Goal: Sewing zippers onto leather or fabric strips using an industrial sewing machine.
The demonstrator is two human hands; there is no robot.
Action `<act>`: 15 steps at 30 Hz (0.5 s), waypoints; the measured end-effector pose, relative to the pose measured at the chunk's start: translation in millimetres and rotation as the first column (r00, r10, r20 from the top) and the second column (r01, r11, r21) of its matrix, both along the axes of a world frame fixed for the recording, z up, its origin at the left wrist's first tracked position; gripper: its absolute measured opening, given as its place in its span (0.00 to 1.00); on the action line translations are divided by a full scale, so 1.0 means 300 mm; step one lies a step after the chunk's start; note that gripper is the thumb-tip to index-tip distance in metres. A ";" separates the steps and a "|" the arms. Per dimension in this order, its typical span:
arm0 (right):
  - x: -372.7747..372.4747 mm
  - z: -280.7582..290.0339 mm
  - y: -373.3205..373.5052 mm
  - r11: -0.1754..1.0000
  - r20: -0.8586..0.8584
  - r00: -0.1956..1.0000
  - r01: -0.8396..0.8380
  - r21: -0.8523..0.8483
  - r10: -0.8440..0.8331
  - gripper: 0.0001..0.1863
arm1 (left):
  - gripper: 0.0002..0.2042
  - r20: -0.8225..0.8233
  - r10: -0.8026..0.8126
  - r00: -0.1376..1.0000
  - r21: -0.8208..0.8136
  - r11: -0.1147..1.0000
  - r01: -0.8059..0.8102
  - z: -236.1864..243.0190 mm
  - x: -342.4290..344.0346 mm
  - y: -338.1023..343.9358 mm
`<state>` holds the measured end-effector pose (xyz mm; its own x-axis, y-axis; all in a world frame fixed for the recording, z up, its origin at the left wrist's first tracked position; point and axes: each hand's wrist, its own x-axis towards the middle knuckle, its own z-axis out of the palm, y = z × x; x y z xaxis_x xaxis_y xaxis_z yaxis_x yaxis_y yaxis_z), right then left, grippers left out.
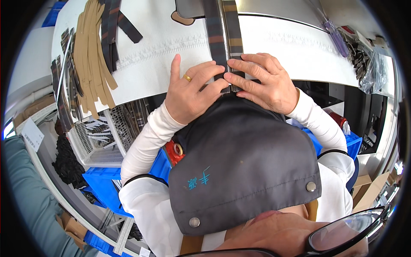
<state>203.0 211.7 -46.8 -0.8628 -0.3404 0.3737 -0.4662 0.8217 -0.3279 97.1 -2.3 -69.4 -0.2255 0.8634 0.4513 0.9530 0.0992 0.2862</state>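
A long zipper (223, 34) with metal teeth runs away from me, flanked by dark plaid fabric strips (233, 30). Its near end reaches the front edge of the white worktable. My left hand (192, 88), wearing a gold ring, grips the left side of that end; its little finger sticks out. From the right, my right hand (269, 83) has its fingertips on the teeth and the right-hand strip, gripping the same end. The fingertips of both hands nearly meet over the zipper. What lies beneath them is hidden.
Tan strips (87, 51) and dark plaid strips (112, 30) lie at the table's left. A dark machine part (190, 7) stands at the far side. Purple-handled snips (337, 39) hang at right. Below are a white basket (92, 147) and a blue crate (102, 186).
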 end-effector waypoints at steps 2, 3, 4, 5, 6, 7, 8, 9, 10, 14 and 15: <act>0.007 -0.011 -0.001 1.000 -0.003 1.000 -0.005 -0.010 0.005 0.32 | 0.15 0.069 0.039 0.997 0.034 0.999 -0.042 0.007 0.016 0.005; 0.007 -0.011 0.000 1.000 0.003 1.000 -0.009 -0.022 0.009 0.32 | 0.15 0.057 0.037 0.998 0.041 0.998 -0.040 0.004 0.016 0.005; 0.003 0.001 -0.003 1.000 -0.010 1.000 -0.019 -0.025 0.019 0.32 | 0.14 0.073 0.035 0.997 0.043 0.998 -0.038 0.000 0.015 0.004; -0.003 0.002 -0.001 1.000 -0.022 1.000 -0.018 -0.019 0.018 0.32 | 0.14 0.090 0.033 0.995 0.044 0.998 -0.038 0.002 0.012 0.003; 0.000 -0.007 -0.003 0.999 -0.054 0.998 -0.035 -0.029 0.033 0.30 | 0.13 0.107 0.032 0.994 0.032 0.999 -0.035 0.009 0.012 0.002; 0.002 -0.020 -0.005 0.998 -0.085 0.995 -0.052 -0.037 0.049 0.29 | 0.13 0.098 0.028 0.995 0.035 0.999 -0.031 0.014 0.012 0.001; 0.000 -0.040 -0.014 0.997 -0.189 0.981 -0.063 -0.047 0.053 0.24 | 0.12 0.108 0.025 0.994 0.029 0.999 -0.028 0.016 0.012 0.001; 0.003 -0.049 -0.019 0.997 -0.196 0.979 -0.060 -0.043 0.051 0.24 | 0.12 0.119 0.022 0.993 0.024 0.999 -0.025 0.018 0.012 0.001; 0.008 -0.054 -0.023 0.997 -0.216 0.975 -0.062 -0.055 0.049 0.21 | 0.12 0.123 0.017 0.992 0.019 1.000 -0.019 0.019 0.008 0.000; -0.002 -0.040 -0.039 0.995 -0.263 0.964 -0.070 -0.069 0.050 0.15 | 0.12 0.125 0.019 0.992 0.025 0.999 -0.022 0.019 0.006 0.002; -0.004 -0.036 -0.043 0.996 -0.261 0.964 -0.066 -0.058 0.049 0.15 | 0.13 0.127 0.021 0.992 0.030 0.999 -0.025 0.017 0.006 0.001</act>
<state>201.9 198.8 -57.5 -0.7134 -0.3539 0.6048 -0.5879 0.7720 -0.2417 99.1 -1.8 -64.2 -0.3020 0.8431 0.4448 0.9064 0.1094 0.4080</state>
